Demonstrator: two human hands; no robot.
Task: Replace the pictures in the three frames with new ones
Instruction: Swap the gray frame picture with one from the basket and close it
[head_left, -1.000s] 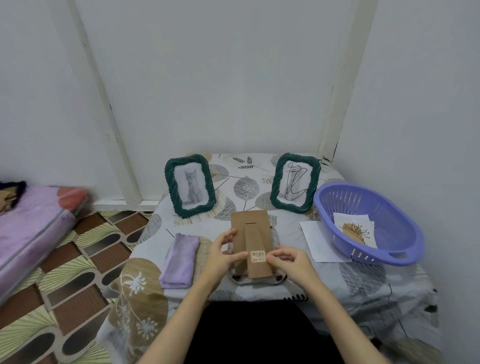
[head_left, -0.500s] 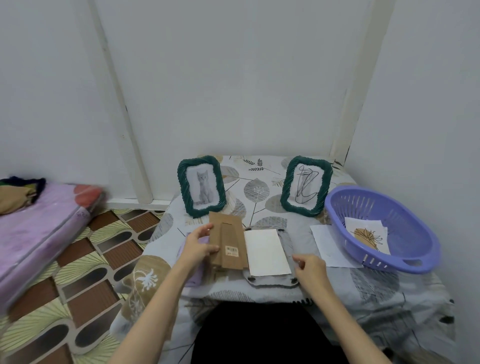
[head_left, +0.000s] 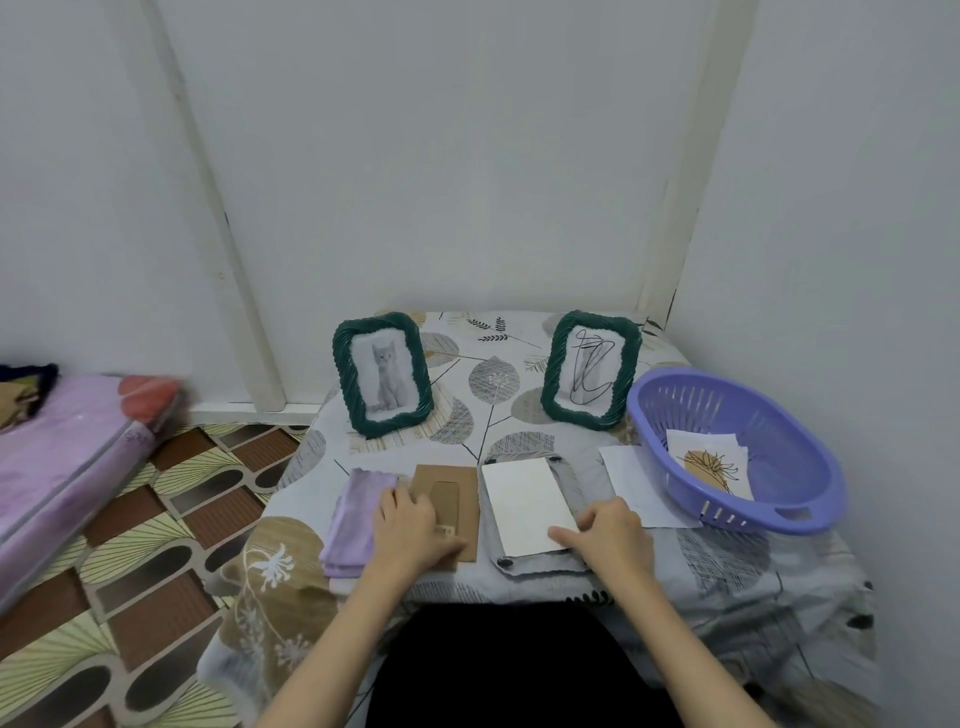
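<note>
Two green woven frames stand at the back of the table, one with a cat picture (head_left: 382, 374) and one with a line drawing (head_left: 589, 370). A third frame (head_left: 571, 480) lies face down near me with its back off. A white picture sheet (head_left: 524, 499) lies in it, blank side up. The brown backing board (head_left: 462, 486) lies flat to its left, and my left hand (head_left: 408, 525) rests on it with fingers and thumb on top. My right hand (head_left: 615, 530) has its fingers curled at the sheet's near right corner, thumb on the paper.
A purple basket (head_left: 810, 467) at the right holds pictures (head_left: 709, 465), the top one an orange and black drawing. A loose white sheet (head_left: 636, 486) lies beside it. A folded lilac cloth (head_left: 350, 517) sits under the board's left edge. Walls close in behind and to the right.
My left hand lifted the backing board off the face-down frame, carried it left and laid it flat by the cloth. The white sheet is uncovered, and my right hand moved to its near corner.
</note>
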